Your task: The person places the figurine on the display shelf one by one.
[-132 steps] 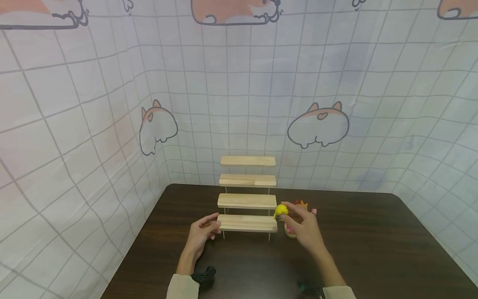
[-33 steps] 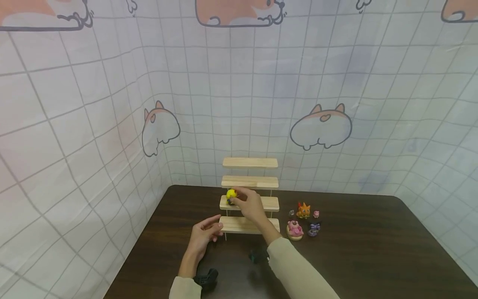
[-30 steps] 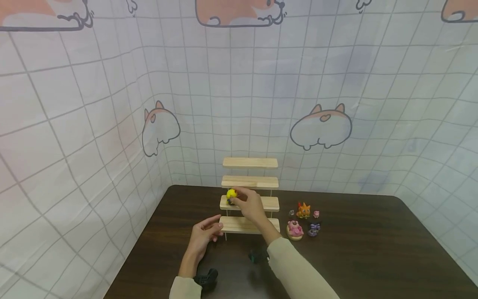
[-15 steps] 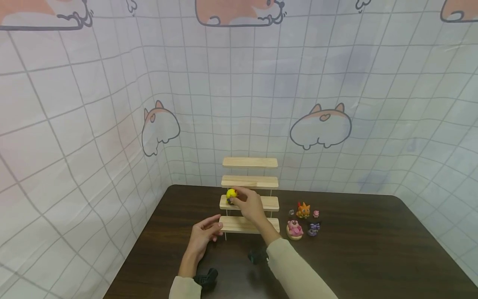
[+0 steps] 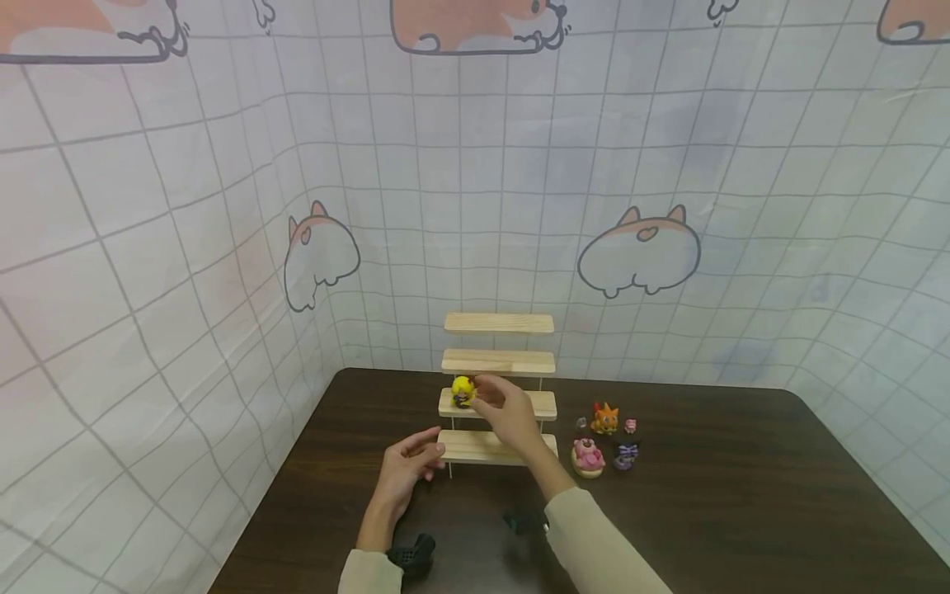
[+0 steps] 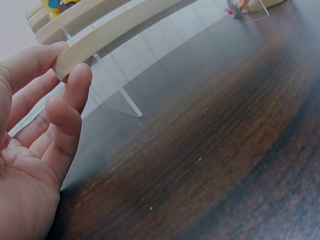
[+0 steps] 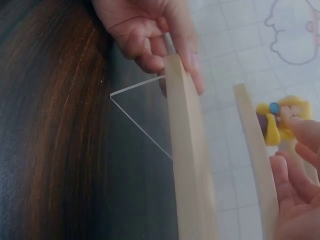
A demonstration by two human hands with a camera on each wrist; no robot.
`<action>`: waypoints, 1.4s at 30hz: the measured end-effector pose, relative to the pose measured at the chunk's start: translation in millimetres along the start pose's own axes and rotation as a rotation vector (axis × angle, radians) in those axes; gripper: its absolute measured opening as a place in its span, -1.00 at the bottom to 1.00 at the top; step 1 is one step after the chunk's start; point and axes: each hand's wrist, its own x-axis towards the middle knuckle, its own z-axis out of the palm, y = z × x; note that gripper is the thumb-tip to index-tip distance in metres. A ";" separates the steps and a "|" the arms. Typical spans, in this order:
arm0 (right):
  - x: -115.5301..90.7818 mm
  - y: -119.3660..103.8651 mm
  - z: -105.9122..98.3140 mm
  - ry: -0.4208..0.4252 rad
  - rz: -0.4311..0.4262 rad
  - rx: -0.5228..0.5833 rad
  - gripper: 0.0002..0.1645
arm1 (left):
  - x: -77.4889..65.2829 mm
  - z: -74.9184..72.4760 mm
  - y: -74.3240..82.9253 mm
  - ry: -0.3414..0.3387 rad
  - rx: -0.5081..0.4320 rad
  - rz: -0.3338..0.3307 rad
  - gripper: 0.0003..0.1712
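Observation:
A tiered wooden display stand [image 5: 497, 446] with clear supports stands on the table. My left hand [image 5: 401, 472] pinches the left end of its lowest board; the left wrist view shows the fingers [image 6: 78, 85] at that board end [image 6: 75, 55]. A yellow-haired figurine [image 5: 463, 391] stands on the left part of the second board from the bottom. My right hand [image 5: 514, 419] is just to its right, thumb and index finger parted. In the right wrist view the thumb [image 7: 306, 132] overlaps the figurine [image 7: 273, 131], whose face is partly hidden.
Right of the stand are an orange figurine [image 5: 604, 419], a pink bear figurine [image 5: 588, 458], a purple figurine [image 5: 626, 455], a small pink one [image 5: 630, 426] and a small grey one [image 5: 581, 422]. A patterned cloth [image 5: 490, 206] hangs behind the dark table [image 5: 742, 495].
The right hand carried the yellow-haired figurine from the right of the stand to the second board. It has now let go and drawn slightly right. The left hand stays at the lowest board.

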 end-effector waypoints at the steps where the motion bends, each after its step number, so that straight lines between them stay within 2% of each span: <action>1: -2.2 0.6 -2.9 0.002 0.003 0.009 -0.53 | 0.1 0.2 0.1 0.001 -0.001 -0.001 -0.45; 8: -22.5 9.0 -27.0 0.035 0.003 0.044 -0.65 | 1.2 0.6 -0.3 0.007 0.003 -0.003 -0.47; 13: -39.6 17.3 -48.3 0.042 0.044 0.112 -0.70 | 0.0 0.2 0.4 0.010 0.012 -0.009 -0.45; 17: -52.6 22.2 -69.2 0.039 0.083 0.144 -0.66 | 0.2 -0.2 -0.6 0.011 0.013 -0.002 -0.45; 24: -69.5 31.2 -104.4 0.082 0.136 0.196 -0.61 | 0.3 0.1 -0.3 0.014 0.001 -0.003 -0.49; 30: -74.3 42.4 -131.5 0.142 0.096 0.138 -0.65 | 1.3 -0.1 -1.4 0.012 0.008 -0.002 -0.47; 37: -78.3 52.5 -163.3 0.220 0.140 0.097 -0.56 | 1.0 0.1 -1.5 0.009 0.018 -0.007 -0.45; 42: -81.4 60.1 -181.7 0.280 0.138 0.081 -0.58 | 0.7 -0.4 -0.7 0.009 0.012 -0.008 -0.45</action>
